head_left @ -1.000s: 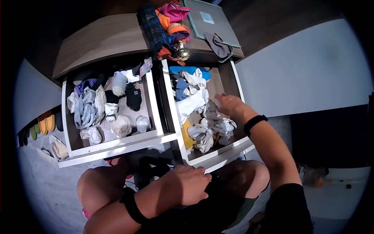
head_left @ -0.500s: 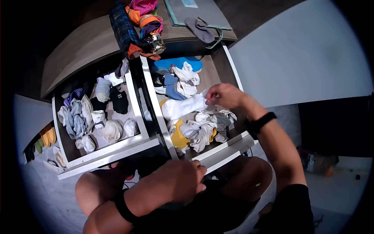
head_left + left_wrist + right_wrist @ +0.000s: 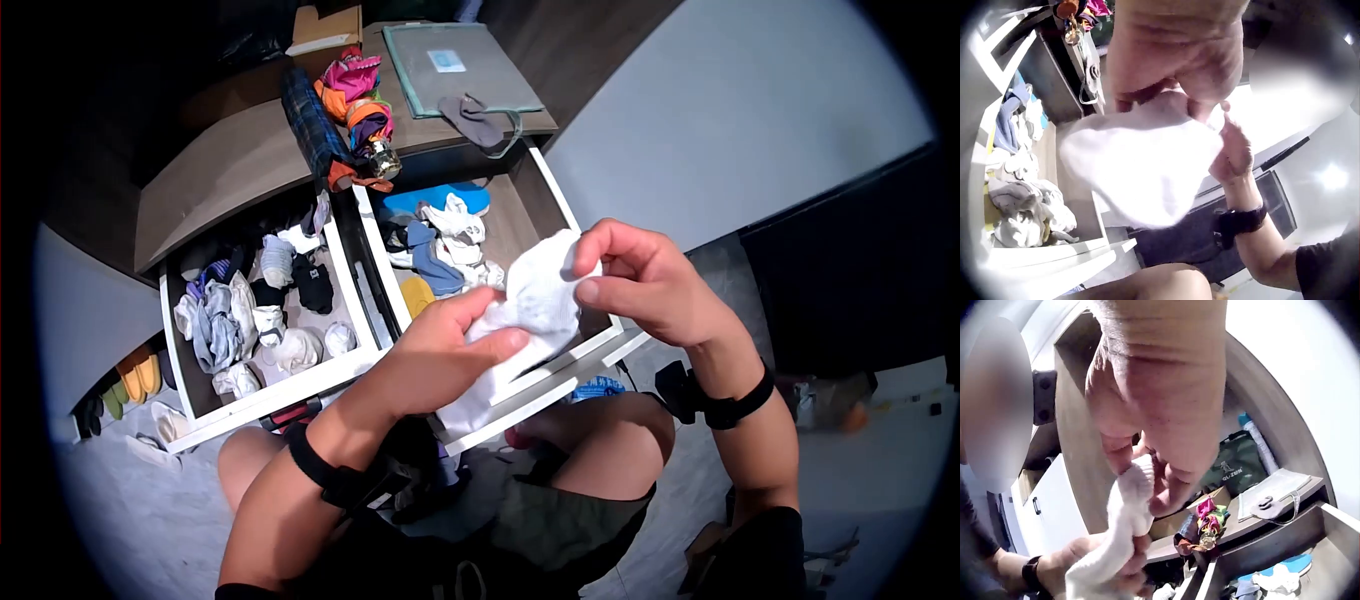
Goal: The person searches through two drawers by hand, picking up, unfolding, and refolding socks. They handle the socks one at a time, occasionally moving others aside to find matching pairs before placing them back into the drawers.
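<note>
A white sock (image 3: pixel 540 295) is stretched between both hands above the front of the right drawer (image 3: pixel 560 185). My right hand (image 3: pixel 650 285) pinches its ribbed cuff between thumb and fingers, as the right wrist view shows. My left hand (image 3: pixel 435 350) grips the sock lower down, thumb on top. In the left wrist view the white sock (image 3: pixel 1141 169) hangs below the fingers, its toe part loose. Beneath the hands, the right drawer holds several white socks (image 3: pixel 460 230), a blue-grey sock (image 3: pixel 430 258), a blue insole-shaped piece (image 3: pixel 450 198) and something yellow (image 3: pixel 415 295).
To the left, another open drawer (image 3: pixel 290 395) contains folded and loose socks (image 3: pixel 215 325). On the cabinet top lie a plaid umbrella (image 3: pixel 312 120), a colourful folded cloth bundle (image 3: pixel 360 95), a grey flat case (image 3: pixel 450 70) and a grey sock (image 3: pixel 475 118). Shoes (image 3: pixel 140 375) stand on the floor at left.
My right hand has lifted the white sock out of the right drawer and brought it nearer. My left hand has risen from the drawer front and now grips the sock too.
</note>
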The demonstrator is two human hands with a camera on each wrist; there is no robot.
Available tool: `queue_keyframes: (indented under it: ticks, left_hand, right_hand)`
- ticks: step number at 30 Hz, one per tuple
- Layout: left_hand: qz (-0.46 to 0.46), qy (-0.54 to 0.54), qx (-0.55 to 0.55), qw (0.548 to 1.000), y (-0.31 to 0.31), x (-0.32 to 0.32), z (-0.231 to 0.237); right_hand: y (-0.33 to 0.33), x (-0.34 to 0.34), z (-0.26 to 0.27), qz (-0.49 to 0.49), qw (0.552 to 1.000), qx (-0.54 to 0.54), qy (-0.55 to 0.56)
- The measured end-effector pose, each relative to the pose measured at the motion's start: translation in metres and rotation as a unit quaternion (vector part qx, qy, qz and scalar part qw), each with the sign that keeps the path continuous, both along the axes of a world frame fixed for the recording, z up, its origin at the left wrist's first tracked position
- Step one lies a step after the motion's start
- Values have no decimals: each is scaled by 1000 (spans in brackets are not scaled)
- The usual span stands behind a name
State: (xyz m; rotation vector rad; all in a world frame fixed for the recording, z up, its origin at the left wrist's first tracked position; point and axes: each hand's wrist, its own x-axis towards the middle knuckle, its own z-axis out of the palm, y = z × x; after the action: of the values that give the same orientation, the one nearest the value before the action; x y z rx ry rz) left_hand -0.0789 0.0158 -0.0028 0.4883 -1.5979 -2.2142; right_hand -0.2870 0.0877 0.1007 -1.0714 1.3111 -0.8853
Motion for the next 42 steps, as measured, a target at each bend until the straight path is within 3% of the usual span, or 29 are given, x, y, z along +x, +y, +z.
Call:
queue_keyframes:
  ticks: [2, 3, 7, 11, 12, 13, 15, 19, 22, 24, 25, 28, 33, 34, 35, 38, 41, 42]
  left_hand:
    - [-11, -26, 58, 998, 5, 1, -3]
    - [26, 14, 52, 998, 7, 0, -3]
    - [-55, -32, 33, 997, 7, 8, 4]
    - [-82, -217, -189, 954, -2, 16, 8]
    - [-33, -268, -262, 927, -9, 20, 4]
    - [69, -219, -315, 921, -15, 25, 2]
    - [139, -213, -246, 935, -41, 38, 11]
    - [223, -56, -35, 973, -61, 61, 23]
    - [203, -41, -32, 978, -75, 83, 23]
    - [270, -41, -1, 962, -73, 85, 21]
    - [239, -38, 1, 970, -78, 91, 18]
    - [270, -41, -28, 962, -73, 84, 26]
    - [273, -48, -10, 961, -82, 80, 19]
    - [253, -56, -6, 966, -86, 85, 15]
    - [231, -64, -2, 971, -90, 87, 12]
    - [242, -106, -36, 964, -86, 81, 11]
    - [233, -115, -42, 965, -85, 75, 12]
    - [230, -120, -42, 965, -85, 76, 13]
  right_hand:
    - [4, -4, -1, -26, 999, -11, 16]
    - [6, -7, -1, -40, 999, -12, 22]
    - [12, -21, -1, -73, 994, -58, 61]
    - [16, -39, 12, -100, 982, -84, 138]
    - [17, -40, 14, -100, 978, -89, 159]
    - [19, -35, 19, -81, 977, -106, 166]
    - [18, -19, 20, -61, 982, -117, 137]
    - [4, -2, 13, 18, 993, -41, 109]
    - [-7, -34, -26, 83, 981, 34, 171]
    - [-12, -56, -39, 230, 867, 97, 431]
    - [-16, -61, -43, 298, 777, 146, 536]
    - [-27, -75, -77, 387, 611, 221, 654]
    - [-46, -61, -180, 434, 655, 43, 617]
    - [-56, -37, -171, 489, 667, 101, 553]
    - [-51, -28, -195, 505, 661, 31, 554]
    - [-41, -5, -222, 599, 612, 6, 517]
    - [-48, -16, -251, 584, 661, 54, 468]
    - [-54, -31, -253, 534, 707, 39, 462]
